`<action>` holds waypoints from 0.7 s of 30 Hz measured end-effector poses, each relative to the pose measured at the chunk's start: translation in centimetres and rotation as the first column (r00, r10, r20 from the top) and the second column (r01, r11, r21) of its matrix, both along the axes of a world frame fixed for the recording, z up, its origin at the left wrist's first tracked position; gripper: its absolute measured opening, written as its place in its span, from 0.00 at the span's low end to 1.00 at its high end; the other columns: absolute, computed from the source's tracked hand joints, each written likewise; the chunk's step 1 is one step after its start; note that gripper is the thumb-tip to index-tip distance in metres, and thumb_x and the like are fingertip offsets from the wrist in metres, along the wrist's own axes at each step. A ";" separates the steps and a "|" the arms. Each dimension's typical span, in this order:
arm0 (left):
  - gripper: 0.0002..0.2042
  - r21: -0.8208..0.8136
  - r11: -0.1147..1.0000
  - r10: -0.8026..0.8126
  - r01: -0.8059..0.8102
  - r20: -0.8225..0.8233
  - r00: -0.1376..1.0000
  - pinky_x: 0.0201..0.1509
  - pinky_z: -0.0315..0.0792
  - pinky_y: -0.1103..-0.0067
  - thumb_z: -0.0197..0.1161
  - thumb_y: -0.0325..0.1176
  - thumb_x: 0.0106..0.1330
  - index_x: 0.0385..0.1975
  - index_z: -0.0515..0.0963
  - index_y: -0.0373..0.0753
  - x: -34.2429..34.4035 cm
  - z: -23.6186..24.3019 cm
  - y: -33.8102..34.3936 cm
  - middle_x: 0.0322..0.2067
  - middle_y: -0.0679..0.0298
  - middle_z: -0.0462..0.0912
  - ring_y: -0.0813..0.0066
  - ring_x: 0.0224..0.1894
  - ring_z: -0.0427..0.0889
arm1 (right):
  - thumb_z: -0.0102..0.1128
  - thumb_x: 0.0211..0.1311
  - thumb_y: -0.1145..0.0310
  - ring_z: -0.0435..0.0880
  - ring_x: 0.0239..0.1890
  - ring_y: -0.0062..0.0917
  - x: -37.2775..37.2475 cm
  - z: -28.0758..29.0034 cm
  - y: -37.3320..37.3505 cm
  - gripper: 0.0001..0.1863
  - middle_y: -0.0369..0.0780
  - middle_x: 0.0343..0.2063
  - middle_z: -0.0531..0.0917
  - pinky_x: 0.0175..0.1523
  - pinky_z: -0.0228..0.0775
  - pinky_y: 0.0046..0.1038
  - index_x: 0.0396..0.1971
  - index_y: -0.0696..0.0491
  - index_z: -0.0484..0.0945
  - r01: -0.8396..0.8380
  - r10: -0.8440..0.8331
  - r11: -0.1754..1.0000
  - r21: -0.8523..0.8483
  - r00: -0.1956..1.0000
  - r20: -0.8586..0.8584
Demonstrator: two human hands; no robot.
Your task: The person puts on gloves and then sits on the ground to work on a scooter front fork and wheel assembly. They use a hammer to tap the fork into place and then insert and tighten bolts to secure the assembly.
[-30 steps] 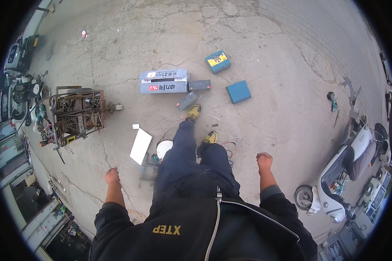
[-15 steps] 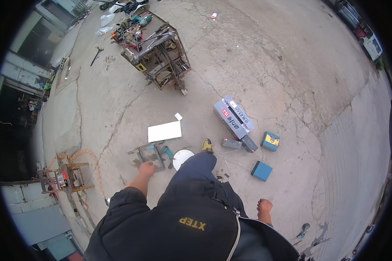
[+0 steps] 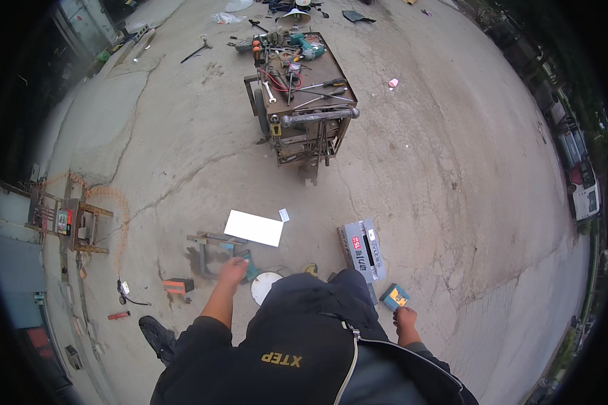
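Note:
My left hand, fingers curled in, hangs over the floor by a grey metal frame. Right next to it is a teal tool, partly hidden by the hand; I see no grip on it. A round white disc lies beside my leg. My right hand is closed with no object showing in it. It overlaps the lower edge of a small blue box with a yellow label; whether they touch I cannot tell. A large grey carton stands just beyond, partly hidden by my leg.
Ahead stands a metal cart loaded with hand tools. A white panel lies on the concrete. To the left are an orange and grey box, a dark shoe and a wooden stand with an orange coiled hose.
My view has turned: the cart and panel sit more upright and further right. My right hand now overlaps the labelled blue box. The other blue box is no longer visible; the orange box has appeared.

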State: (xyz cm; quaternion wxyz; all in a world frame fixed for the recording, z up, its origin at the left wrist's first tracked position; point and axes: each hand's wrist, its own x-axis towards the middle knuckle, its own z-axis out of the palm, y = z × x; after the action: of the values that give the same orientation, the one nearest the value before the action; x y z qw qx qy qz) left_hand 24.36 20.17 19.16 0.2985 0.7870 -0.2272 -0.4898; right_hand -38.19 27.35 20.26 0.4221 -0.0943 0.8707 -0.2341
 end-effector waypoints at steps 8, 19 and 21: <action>0.13 0.291 0.694 0.688 -0.658 0.003 0.726 0.22 0.63 0.79 0.67 0.37 0.71 0.50 0.83 0.36 2.6 -4.6 15.0 0.28 0.62 0.84 0.76 0.24 0.75 | 0.60 0.61 0.68 0.77 0.17 0.22 2.7 1.0 -28.0 0.12 0.40 0.19 0.83 0.22 0.68 0.28 0.31 0.62 0.86 -0.286 0.245 0.930 -0.232 0.951 -0.190; 0.22 0.461 0.654 0.596 -0.600 0.174 0.784 0.32 0.70 0.66 0.64 0.31 0.67 0.61 0.72 0.40 -2.4 -3.3 13.2 0.35 0.58 0.84 0.64 0.32 0.79 | 0.67 0.66 0.61 0.82 0.28 0.19 24.1 14.1 -70.0 0.17 0.37 0.31 0.87 0.32 0.73 0.24 0.44 0.59 0.85 -0.277 0.316 0.632 -0.724 0.945 -0.086; 0.27 0.346 0.614 0.696 -0.709 0.184 0.693 0.31 0.71 0.66 0.66 0.28 0.65 0.65 0.71 0.39 -0.8 -2.4 7.8 0.34 0.58 0.84 0.64 0.31 0.79 | 0.68 0.65 0.63 0.82 0.29 0.19 30.0 15.0 -75.5 0.16 0.37 0.32 0.88 0.36 0.75 0.25 0.44 0.61 0.86 -0.293 0.377 0.559 -0.776 0.923 -0.077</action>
State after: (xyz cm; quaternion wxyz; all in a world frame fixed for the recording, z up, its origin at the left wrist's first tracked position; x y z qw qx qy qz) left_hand 23.56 27.97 16.72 0.2992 0.8632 0.1967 -0.3560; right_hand -8.22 -48.11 35.24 0.4188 -0.4185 0.6284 -0.5046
